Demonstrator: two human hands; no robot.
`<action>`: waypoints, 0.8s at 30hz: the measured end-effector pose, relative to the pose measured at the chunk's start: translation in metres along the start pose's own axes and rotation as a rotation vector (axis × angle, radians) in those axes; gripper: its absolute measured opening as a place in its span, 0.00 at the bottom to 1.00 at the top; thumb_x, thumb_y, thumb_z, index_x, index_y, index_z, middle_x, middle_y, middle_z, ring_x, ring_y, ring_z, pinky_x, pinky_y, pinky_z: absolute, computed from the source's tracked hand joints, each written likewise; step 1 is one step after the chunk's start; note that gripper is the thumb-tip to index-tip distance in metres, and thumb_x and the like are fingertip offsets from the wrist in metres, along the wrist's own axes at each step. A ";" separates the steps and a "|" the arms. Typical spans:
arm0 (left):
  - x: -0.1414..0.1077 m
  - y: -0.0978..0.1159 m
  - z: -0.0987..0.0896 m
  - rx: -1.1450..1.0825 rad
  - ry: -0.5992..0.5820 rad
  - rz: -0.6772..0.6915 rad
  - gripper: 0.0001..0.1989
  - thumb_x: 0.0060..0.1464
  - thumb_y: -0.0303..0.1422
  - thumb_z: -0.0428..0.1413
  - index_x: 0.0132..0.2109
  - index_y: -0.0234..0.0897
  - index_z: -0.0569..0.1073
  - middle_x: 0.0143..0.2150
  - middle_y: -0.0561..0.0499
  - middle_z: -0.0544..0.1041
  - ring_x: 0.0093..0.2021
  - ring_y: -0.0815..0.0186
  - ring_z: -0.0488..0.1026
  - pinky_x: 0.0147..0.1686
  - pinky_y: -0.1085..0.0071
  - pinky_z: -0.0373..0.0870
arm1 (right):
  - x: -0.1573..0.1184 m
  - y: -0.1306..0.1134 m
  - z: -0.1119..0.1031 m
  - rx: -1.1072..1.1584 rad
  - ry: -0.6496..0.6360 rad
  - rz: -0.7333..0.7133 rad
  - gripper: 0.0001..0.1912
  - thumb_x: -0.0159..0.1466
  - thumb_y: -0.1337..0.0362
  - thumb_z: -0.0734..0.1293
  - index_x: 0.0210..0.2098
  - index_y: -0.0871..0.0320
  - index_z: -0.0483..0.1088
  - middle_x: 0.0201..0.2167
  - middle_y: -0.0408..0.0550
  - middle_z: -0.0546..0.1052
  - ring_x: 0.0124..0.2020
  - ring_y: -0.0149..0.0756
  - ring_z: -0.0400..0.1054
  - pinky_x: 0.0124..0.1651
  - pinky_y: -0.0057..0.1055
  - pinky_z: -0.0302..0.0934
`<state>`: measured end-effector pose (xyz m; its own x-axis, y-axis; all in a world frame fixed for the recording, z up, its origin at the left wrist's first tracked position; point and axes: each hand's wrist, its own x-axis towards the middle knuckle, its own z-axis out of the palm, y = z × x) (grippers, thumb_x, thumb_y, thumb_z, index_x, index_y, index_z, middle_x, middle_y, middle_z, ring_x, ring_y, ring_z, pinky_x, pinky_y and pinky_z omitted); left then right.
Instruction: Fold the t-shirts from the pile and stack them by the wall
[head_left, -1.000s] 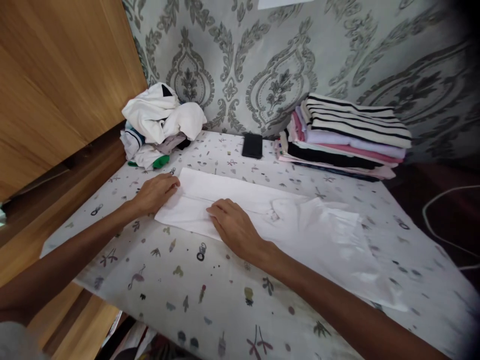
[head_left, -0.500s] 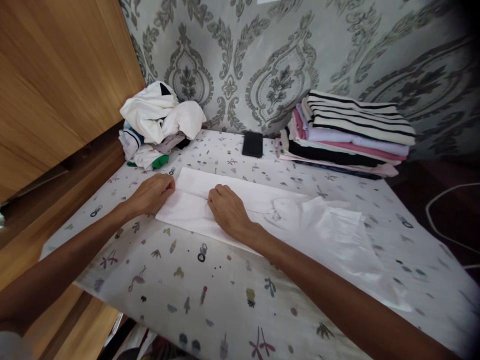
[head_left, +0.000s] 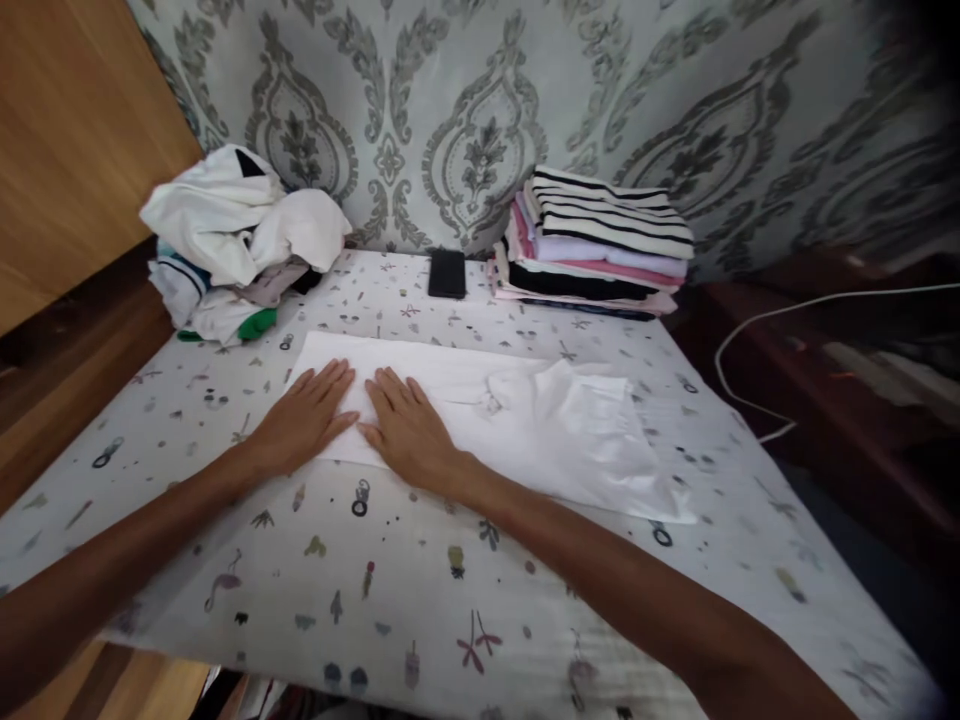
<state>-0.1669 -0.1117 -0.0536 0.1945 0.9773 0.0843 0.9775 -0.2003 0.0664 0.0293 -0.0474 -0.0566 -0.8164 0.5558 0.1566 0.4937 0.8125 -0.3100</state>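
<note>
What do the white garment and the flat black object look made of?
White garment: soft, matte fabric, perhaps cotton; it wrinkles and gathers toward one end.
Flat black object: smooth-looking, possibly plastic or leather; its even dark surface leaves that open.

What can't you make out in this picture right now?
All in the head view:
White garment: the parts under the left hand and right hand are covered by them.
Crumpled heap: its lower pieces are partly hidden by the white cloth on top.
Folded stack: outer layers hide the insides of the folds.
Things below the near edge: cut off by the frame bottom.
Pale items at far right: dim and blurred.
</note>
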 end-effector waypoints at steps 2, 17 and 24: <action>-0.001 -0.004 0.009 0.054 -0.007 0.010 0.37 0.68 0.50 0.31 0.71 0.26 0.54 0.73 0.35 0.54 0.74 0.54 0.48 0.70 0.52 0.47 | -0.001 0.001 0.003 0.008 -0.024 0.018 0.32 0.73 0.53 0.55 0.69 0.69 0.53 0.73 0.63 0.52 0.74 0.48 0.42 0.74 0.49 0.39; -0.005 -0.026 0.034 0.113 0.218 0.151 0.35 0.67 0.48 0.33 0.75 0.40 0.39 0.74 0.44 0.55 0.72 0.52 0.55 0.67 0.50 0.53 | -0.058 0.070 -0.055 -0.109 -0.099 0.411 0.41 0.72 0.45 0.51 0.73 0.69 0.44 0.75 0.58 0.42 0.76 0.44 0.31 0.74 0.51 0.28; -0.006 -0.033 0.038 0.102 0.249 0.186 0.34 0.67 0.46 0.35 0.75 0.44 0.36 0.74 0.45 0.55 0.71 0.49 0.56 0.65 0.47 0.54 | -0.066 0.076 -0.060 0.007 -0.107 0.445 0.42 0.72 0.42 0.48 0.74 0.67 0.42 0.75 0.55 0.40 0.76 0.41 0.29 0.74 0.48 0.28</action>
<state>-0.1967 -0.1084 -0.0940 0.3572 0.8750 0.3269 0.9325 -0.3540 -0.0715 0.1386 -0.0113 -0.0338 -0.5522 0.8287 -0.0908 0.8015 0.4977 -0.3315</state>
